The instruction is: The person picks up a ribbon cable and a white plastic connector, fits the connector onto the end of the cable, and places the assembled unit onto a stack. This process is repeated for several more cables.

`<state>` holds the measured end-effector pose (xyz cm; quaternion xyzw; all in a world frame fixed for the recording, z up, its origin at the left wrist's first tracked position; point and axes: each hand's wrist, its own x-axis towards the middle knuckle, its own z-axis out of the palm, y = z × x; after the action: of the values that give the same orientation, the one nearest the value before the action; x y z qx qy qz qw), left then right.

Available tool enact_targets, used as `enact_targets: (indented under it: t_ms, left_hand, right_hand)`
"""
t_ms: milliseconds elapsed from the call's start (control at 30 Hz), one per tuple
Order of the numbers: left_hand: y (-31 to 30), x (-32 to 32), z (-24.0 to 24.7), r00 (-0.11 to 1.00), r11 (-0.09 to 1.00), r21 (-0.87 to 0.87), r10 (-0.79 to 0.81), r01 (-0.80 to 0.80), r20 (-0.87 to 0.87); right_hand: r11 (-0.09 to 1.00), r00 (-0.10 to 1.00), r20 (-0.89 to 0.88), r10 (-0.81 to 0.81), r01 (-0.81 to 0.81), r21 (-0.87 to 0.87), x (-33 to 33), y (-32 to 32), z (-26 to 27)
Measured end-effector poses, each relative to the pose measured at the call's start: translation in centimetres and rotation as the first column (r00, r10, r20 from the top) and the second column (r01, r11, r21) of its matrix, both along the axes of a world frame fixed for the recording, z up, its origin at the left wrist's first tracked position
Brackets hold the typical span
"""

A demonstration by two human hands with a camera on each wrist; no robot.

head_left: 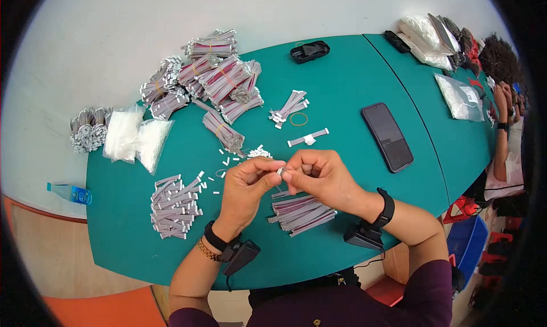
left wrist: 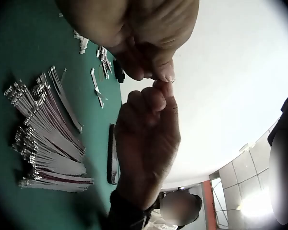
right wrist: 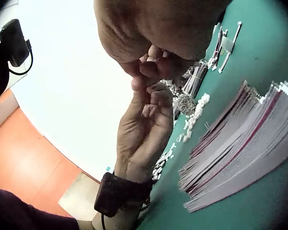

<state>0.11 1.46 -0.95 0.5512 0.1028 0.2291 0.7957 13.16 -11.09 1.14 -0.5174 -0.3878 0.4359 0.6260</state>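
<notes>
In the head view, my left hand [head_left: 242, 193] and right hand [head_left: 327, 182] meet fingertip to fingertip over the table. Thumb and forefinger of each pinch the end of a grey ribbon cable [head_left: 280, 171], mostly hidden by the fingers. I cannot tell whether a white connector sits on that end. Below the right hand lies a fanned stack of grey ribbon cables [head_left: 302, 214], a few with a dark red edge. Loose white connectors [head_left: 259, 152] are scattered just beyond the left hand. Left of it is a heap of cables with white ends [head_left: 175, 207].
Rubber-banded cable bundles [head_left: 225, 79] pile up at the back left, beside clear bags of white pieces [head_left: 122, 134]. A phone [head_left: 387, 137] lies to the right. A short cable with a white tag [head_left: 309, 139] and a rubber band [head_left: 298, 119] lie beyond the hands. Another person's arm [head_left: 501, 136] shows far right.
</notes>
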Motion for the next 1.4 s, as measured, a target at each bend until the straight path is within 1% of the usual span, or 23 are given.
enact_targets:
  t_ms: [133,300,400,500,633,733,833,933,1033,1133,1233,1333,1400]
  left_hand:
    - [0.3,-0.1,0.0,1.0,0.997,-0.072,-0.01,0.008,-0.017]
    - [0.5,0.0,0.3,0.997,0.996,-0.088,-0.028,0.022,-0.07]
    - [0.6,-0.1,0.7,0.995,0.999,-0.038,-0.032,0.028,-0.096]
    - [0.4,0.0,0.7,0.994,1.0,-0.023,-0.007,0.005,-0.108]
    - [0.3,0.0,0.5,0.995,0.999,0.034,0.024,-0.021,-0.095]
    - [0.1,0.1,0.8,0.993,0.996,0.075,0.054,-0.046,-0.106]
    - [0.1,0.0,0.8,0.992,0.994,0.098,0.066,-0.056,-0.108]
    - [0.3,0.0,0.6,0.994,0.994,0.102,0.059,-0.049,-0.096]
    - [0.2,0.0,0.5,0.993,0.995,0.089,0.058,-0.049,-0.099]
    - [-0.1,0.1,0.8,0.994,0.995,0.074,0.068,-0.062,-0.09]
    - [-0.2,0.1,0.7,0.992,0.994,0.082,0.082,-0.074,-0.095]
    - [-0.1,0.0,0.5,0.99,0.992,0.091,0.092,-0.082,-0.11]
    - [-0.3,0.1,0.6,0.989,0.992,0.088,0.103,-0.094,-0.109]
  right_hand:
    - [0.997,1.0,-0.015,0.024,-0.025,-0.067,0.5,0.3,0.7]
    - [0.999,1.0,-0.024,-0.004,0.002,-0.046,0.6,0.4,0.1]
    - [0.999,1.0,0.024,-0.008,0.009,-0.05,0.6,0.4,-0.4]
    - [0.999,0.996,0.087,-0.02,0.023,-0.036,0.4,0.3,-0.3]
    - [0.999,0.988,0.15,-0.044,0.046,-0.005,0.1,0.3,-0.3]
    - [0.998,0.987,0.151,-0.064,0.065,0.003,0.0,0.3,-0.4]
    - [0.997,0.985,0.16,-0.061,0.068,-0.034,0.0,0.3,-0.1]
    - [0.998,0.996,0.072,-0.053,0.055,-0.033,-0.1,0.3,0.0]
    - [0.998,0.998,0.031,-0.052,0.053,-0.023,0.0,0.3,-0.2]
    - [0.997,0.998,0.03,-0.059,0.06,-0.04,0.0,0.2,0.1]
    - [0.997,0.995,0.063,-0.075,0.074,0.009,-0.2,0.3,-0.4]
    - [0.994,0.986,0.133,-0.103,0.097,0.048,-0.4,0.3,-0.4]
    - [0.996,0.991,0.102,-0.089,0.089,0.013,-0.4,0.4,-0.3]
